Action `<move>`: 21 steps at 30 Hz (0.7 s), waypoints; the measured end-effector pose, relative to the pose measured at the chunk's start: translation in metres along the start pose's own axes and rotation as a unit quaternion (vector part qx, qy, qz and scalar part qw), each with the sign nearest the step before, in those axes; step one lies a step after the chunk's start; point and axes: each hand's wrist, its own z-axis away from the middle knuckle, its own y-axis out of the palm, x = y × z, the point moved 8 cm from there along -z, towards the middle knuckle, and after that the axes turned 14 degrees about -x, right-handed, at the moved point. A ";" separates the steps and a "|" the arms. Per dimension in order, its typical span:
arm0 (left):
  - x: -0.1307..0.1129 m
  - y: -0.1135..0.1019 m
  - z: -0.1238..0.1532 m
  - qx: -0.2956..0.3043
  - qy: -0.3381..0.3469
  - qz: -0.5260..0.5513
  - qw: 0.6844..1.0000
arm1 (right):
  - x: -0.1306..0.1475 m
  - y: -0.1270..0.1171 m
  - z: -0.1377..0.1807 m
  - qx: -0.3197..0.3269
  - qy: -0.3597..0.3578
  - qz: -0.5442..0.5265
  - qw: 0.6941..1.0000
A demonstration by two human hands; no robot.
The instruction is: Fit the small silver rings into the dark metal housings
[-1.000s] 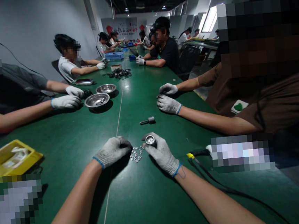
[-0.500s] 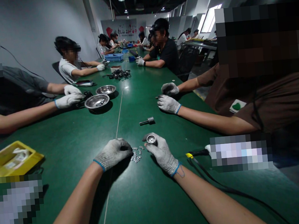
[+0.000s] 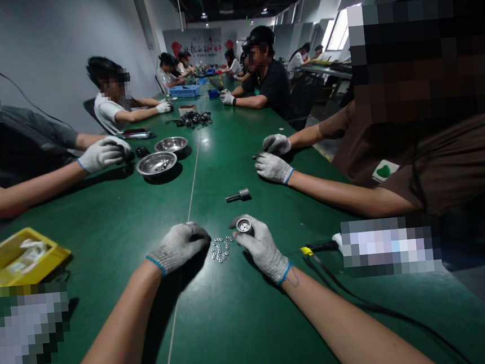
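Note:
Both my hands wear grey knit gloves and rest on a long green table (image 3: 237, 318). My right hand (image 3: 262, 247) grips a small round metal cup-shaped part (image 3: 243, 225), its open end facing up. Between my hands lies a little heap of several small metal washers (image 3: 220, 248). My left hand (image 3: 180, 245) sits curled just left of the heap, fingertips down near the washers; whether it pinches one is hidden.
A metal shaft part (image 3: 237, 195) lies beyond my hands. Two steel bowls (image 3: 156, 163) stand at the left, a yellow tray (image 3: 18, 261) at the near left. A black cable with a yellow-tipped tool (image 3: 316, 249) lies right. Gloved co-workers sit along both sides.
My hands have barely shifted beside the washers. The co-worker's gloved hand at the left has lifted and pulled back from the bowls.

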 end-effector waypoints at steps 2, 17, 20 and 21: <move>0.002 0.000 0.000 0.003 -0.002 0.002 1.000 | 0.000 0.000 0.000 -0.001 -0.002 -0.002 1.000; -0.066 -0.009 0.009 -0.106 0.028 0.192 0.975 | 0.014 0.012 0.009 0.085 -0.044 -0.002 0.995; -0.074 -0.006 0.011 -0.126 0.045 0.163 0.978 | 0.015 0.014 0.011 0.096 -0.055 0.010 0.994; -0.074 -0.005 0.011 -0.135 0.047 0.153 0.978 | 0.015 0.014 0.011 0.095 -0.056 0.010 0.994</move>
